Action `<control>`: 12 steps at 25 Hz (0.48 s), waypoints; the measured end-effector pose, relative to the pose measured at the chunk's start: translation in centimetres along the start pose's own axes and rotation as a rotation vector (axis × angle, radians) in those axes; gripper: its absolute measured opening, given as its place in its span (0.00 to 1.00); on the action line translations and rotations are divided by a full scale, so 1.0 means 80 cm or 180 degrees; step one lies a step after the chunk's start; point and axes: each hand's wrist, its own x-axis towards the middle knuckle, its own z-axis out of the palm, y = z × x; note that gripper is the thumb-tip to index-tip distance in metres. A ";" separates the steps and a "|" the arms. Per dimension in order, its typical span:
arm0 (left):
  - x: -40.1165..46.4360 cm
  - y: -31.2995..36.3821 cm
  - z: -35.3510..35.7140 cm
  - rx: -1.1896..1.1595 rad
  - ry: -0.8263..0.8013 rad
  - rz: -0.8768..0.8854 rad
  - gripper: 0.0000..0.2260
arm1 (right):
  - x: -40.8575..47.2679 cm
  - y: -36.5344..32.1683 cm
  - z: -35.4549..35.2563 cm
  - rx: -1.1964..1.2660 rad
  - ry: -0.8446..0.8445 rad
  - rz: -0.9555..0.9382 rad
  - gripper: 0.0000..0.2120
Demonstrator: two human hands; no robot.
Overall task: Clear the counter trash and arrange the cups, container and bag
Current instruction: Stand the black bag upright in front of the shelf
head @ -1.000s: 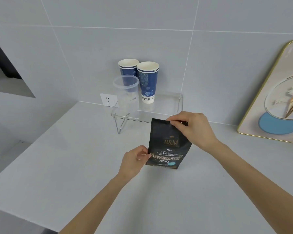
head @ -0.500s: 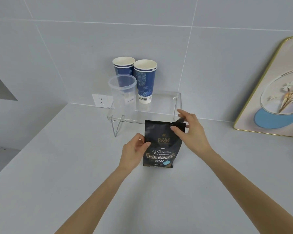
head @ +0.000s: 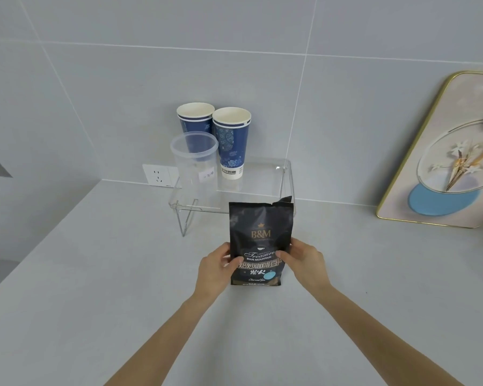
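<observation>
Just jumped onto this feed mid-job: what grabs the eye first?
The black coffee bag stands upright at centre on the grey counter, held at its lower sides by the left hand and right hand. Behind it, a clear shelf carries two blue paper cups and a clear container.

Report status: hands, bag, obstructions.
Left hand and right hand grip upright black foil coffee bag on grey counter. Clear acrylic shelf behind. Nothing blocking.

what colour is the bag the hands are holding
Black, with gold and white lettering and a small light-blue circle low on the front of the bag; seen in the head view.
</observation>
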 end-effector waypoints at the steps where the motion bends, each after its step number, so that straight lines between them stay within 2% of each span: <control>1: 0.000 0.001 0.002 0.0102 0.0149 -0.0031 0.10 | 0.001 -0.002 0.002 -0.0039 0.0116 -0.0082 0.10; 4: 0.005 0.009 -0.004 0.0336 0.0427 0.0007 0.08 | 0.001 -0.012 0.000 0.0081 0.0272 -0.0138 0.08; 12: 0.025 0.069 -0.043 -0.0078 0.0324 0.0197 0.08 | 0.004 -0.067 -0.047 0.0636 0.0372 -0.0245 0.09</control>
